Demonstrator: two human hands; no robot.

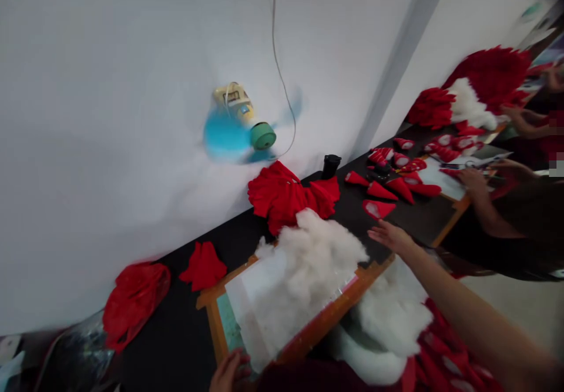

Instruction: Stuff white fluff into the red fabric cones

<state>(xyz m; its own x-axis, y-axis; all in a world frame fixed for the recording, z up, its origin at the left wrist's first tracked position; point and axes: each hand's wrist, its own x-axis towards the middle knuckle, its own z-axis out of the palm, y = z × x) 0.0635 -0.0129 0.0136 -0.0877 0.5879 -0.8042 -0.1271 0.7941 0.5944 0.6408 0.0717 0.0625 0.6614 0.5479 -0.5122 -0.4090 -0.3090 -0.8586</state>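
Note:
My right hand (391, 236) is stretched out over the black table, fingers extended and holding nothing. Just beyond its fingertips lies a red fabric cone (379, 208) with white stuffing showing at its open end; I cannot tell whether they touch. My left hand (230, 371) rests at the near table edge, fingers loosely bent and apart, beside a taped-down sheet (253, 327). On that sheet sits a heap of white fibre stuffing (321, 251). More stuffing (392, 315) lies near my lap, next to several red pieces with white openings (453, 357).
Behind the stuffing lie a pile of red fabric pieces (282, 195) and a black cup (330, 166). A blue-bladed fan (263, 136) spins on the wall. Red bags (136, 301) lie left. Co-workers' hands (473, 183) work at right among several red cones (400, 189).

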